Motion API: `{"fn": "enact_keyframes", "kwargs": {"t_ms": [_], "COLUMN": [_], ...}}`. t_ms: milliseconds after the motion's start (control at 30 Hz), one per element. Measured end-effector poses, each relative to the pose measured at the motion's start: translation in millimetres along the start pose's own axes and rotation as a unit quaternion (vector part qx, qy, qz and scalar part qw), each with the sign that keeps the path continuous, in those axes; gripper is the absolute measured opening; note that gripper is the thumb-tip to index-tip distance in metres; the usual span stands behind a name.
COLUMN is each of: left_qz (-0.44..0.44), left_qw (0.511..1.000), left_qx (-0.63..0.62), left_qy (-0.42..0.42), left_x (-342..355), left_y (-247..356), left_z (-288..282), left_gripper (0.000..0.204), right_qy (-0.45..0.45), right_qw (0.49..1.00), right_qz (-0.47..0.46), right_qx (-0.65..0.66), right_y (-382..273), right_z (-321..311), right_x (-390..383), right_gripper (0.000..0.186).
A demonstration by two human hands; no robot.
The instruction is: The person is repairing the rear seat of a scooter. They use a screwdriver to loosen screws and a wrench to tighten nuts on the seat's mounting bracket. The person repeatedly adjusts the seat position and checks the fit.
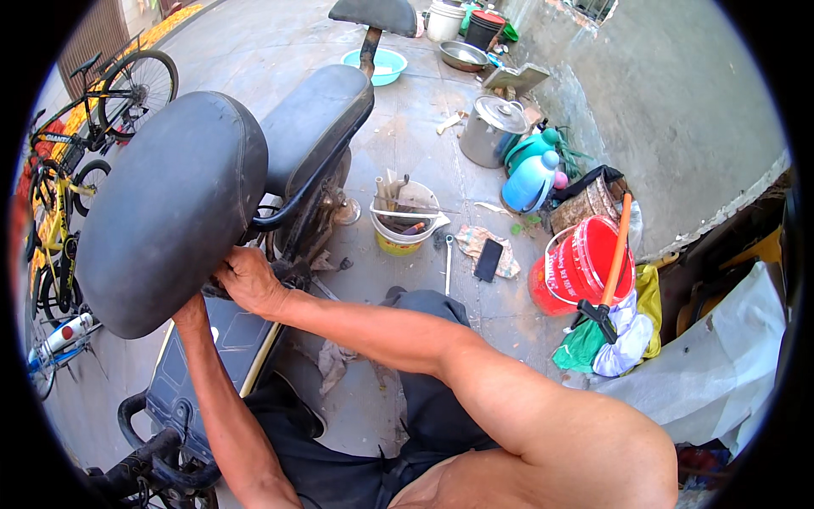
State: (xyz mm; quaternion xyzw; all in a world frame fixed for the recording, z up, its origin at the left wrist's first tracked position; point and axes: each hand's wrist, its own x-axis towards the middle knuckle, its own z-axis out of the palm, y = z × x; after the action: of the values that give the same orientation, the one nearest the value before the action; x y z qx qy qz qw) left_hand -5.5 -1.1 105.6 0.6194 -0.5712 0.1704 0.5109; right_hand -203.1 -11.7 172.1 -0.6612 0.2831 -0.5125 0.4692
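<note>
Filling the left of the view, a rounded black seat pad (165,216) hides part of both hands at its lower edge. The right hand (257,284) has its fingers bent in beneath that edge; I cannot tell what its grip closes on. Only the wrist side of the left hand (192,311) shows, the rest being behind the pad, so its grip cannot be told either. Beyond the pad runs the long black seat (318,119) of the same two-wheeler (309,212), and below it in the view shows a dark footboard (222,343). To the right, on paved ground (432,136), stands a pail (398,246) of tools (390,193). Near it lie a wrench (448,265) and a dark phone (489,260), the phone partly over a patterned cloth (508,265). Farther right, an orange-handled tool (621,237) slants in front of a red bucket (547,284); a blue jug (527,185) and a lidded metal pot (485,142) stand behind. Bicycles (140,89) occupy the far left.
</note>
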Motion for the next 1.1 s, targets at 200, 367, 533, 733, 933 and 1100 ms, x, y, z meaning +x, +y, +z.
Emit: {"fn": "enact_keyframes", "kwargs": {"t_ms": [200,367,533,733,933,1100], "left_qz": [-0.064,-0.080,-0.047,-0.032,-0.028,-0.041], "left_qw": [0.995,0.994,0.998,0.999,0.999,0.998], "left_qx": [-0.083,-0.057,-0.026,-0.011,0.014,0.010], "left_qy": [-0.010,-0.039,-0.015,-0.010,-0.035,-0.037], "left_x": [6.6,4.8,3.3,2.7,1.2,3.1], "left_y": [47.7,29.5,30.8,25.0,15.0,23.6], "left_z": [-4.3,-7.9,-6.0,-0.8,-3.0,-3.2], "left_gripper": [0.038,0.038,0.038,0.038,0.040,0.039], "right_qy": [0.037,0.043,0.058,0.063,0.074,0.075], "right_qw": [0.999,0.996,0.995,0.996,0.993,0.995], "right_qz": [-0.018,-0.060,-0.067,-0.055,-0.082,-0.046], "right_qx": [-0.021,-0.040,-0.053,-0.038,-0.043,-0.057], "right_y": [8.8,12.1,11.6,15.1,15.2,15.3], "right_z": [-4.2,-0.4,-1.9,7.8,14.3,7.5], "right_x": [5.4,8.3,6.9,7.0,8.1,4.3], "right_gripper": [0.014,0.011,0.012,0.009,0.010,0.010]}}
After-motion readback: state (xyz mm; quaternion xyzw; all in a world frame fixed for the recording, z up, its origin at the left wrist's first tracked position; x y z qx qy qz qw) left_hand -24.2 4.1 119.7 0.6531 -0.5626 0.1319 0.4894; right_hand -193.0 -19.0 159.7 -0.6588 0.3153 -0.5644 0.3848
